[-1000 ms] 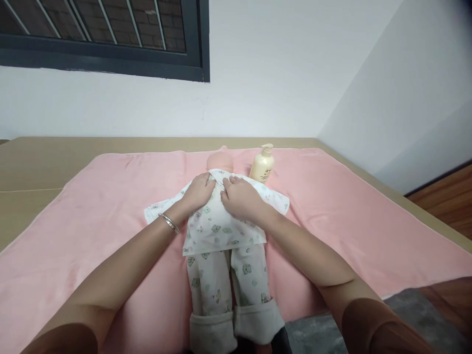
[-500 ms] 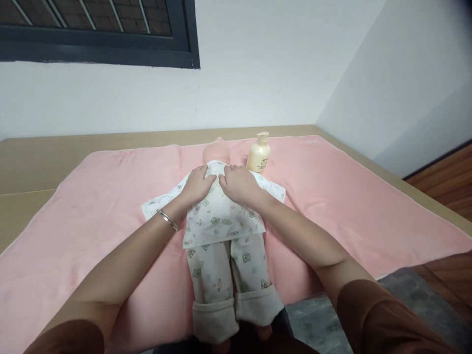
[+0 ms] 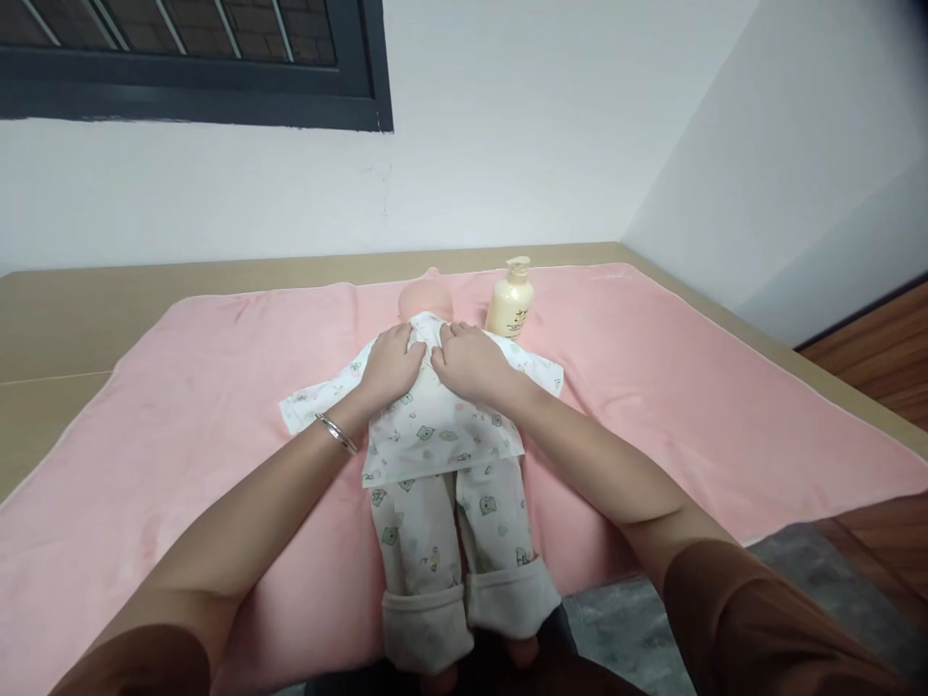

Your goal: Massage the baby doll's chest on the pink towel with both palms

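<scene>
A baby doll lies along the pink cloth, its bald head [image 3: 425, 300] at the far end. It wears a white patterned shirt [image 3: 442, 440] with the sleeves spread and matching trousers [image 3: 427, 541] with rolled cuffs; its feet show at the near edge. My left hand [image 3: 392, 365], below a silver bangle [image 3: 337, 433], rests flat on the left of the upper shirt. On the right of it lies my right hand [image 3: 473, 362], fingers extended and thumb towards the other. Neither hand grips anything. A cream pump bottle [image 3: 510, 304] stands just beyond my right hand.
The pink cloth [image 3: 696, 416] covers most of a beige surface [image 3: 72, 309] that meets the white wall [image 3: 507, 126]. A dark barred window [image 3: 355, 58] is at the upper left. Brown wood panels [image 3: 884, 348] and grey floor [image 3: 630, 628] show on the right.
My left hand has shifted very slightly to the right on the shirt. My right hand stays in place, and the doll and bottle look almost the same.
</scene>
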Demonstrator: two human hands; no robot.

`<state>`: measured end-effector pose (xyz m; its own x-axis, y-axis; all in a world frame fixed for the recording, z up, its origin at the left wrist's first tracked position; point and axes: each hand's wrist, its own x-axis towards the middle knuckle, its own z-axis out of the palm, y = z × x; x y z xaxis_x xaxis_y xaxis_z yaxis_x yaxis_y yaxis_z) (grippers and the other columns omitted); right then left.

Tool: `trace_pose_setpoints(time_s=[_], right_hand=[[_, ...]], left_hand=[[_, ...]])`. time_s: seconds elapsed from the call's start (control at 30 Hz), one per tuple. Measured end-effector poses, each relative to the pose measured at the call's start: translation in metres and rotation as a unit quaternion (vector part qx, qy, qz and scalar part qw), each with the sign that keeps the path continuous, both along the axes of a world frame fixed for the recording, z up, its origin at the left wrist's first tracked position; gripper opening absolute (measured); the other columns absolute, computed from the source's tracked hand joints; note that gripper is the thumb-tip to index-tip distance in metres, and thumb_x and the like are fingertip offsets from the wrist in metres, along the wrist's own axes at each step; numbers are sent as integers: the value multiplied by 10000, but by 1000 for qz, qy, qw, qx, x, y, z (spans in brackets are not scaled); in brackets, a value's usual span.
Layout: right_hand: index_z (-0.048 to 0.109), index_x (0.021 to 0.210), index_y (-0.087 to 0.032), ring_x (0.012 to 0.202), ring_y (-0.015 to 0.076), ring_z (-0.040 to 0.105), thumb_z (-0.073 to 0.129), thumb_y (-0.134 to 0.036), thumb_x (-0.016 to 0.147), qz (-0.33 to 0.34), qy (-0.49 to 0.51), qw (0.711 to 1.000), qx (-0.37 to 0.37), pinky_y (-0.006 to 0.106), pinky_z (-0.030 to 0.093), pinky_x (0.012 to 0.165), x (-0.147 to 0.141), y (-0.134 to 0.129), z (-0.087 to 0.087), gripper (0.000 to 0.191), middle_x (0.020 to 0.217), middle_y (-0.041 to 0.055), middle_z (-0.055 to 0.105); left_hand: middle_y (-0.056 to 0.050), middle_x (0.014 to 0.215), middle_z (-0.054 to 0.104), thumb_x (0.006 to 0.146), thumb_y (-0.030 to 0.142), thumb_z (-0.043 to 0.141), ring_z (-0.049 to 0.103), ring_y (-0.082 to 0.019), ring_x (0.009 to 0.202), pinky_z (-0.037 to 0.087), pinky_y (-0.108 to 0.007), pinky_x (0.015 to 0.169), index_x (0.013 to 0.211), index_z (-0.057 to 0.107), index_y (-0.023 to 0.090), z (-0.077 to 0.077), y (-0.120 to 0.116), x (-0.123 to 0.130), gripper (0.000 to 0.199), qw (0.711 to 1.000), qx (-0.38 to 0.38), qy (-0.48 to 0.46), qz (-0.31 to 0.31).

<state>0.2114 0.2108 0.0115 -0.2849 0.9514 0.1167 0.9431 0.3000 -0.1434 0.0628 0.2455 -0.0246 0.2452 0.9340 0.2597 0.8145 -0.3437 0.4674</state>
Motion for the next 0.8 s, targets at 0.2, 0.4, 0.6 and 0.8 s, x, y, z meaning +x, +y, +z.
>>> trace_pose_setpoints(time_s=[0.2,0.4,0.6,0.8], right_hand=[[580,1262,-96,1189,325,584,356,-388,976,-7,74,997,-32,418,452,996,9,9,0,466,1287,185,633],[546,1306,-152,1163,329,601,401,-504,948,-14,132,990,-49,430,473,957,20,26,-8,523,1284,155,644],[475,1438,-141,1368,322,481,396,-517,959,4,155,985,-76,453,381,1123,23,29,-9,614,1479,150,524],[243,1589,-133,1500,299,328,463,-385,926,14,218,976,-27,474,322,1210,21,20,0,742,1640,136,287]], left_hand=[[-161,1320,633,939,299,370,545,-324,1256,393,-472,1119,1232,619,111,-7,3,-1,428,999,18,-16,32],[-170,1404,593,936,321,415,515,-332,1323,363,-497,1164,1339,596,78,-17,4,0,505,997,37,-58,40],[-159,1371,615,899,300,464,548,-312,1292,403,-488,1143,1330,601,99,-24,-1,-3,495,981,66,-175,47],[-127,1365,619,873,262,496,551,-279,1298,411,-459,1152,1328,596,136,-29,-6,-4,483,962,79,-257,44]])
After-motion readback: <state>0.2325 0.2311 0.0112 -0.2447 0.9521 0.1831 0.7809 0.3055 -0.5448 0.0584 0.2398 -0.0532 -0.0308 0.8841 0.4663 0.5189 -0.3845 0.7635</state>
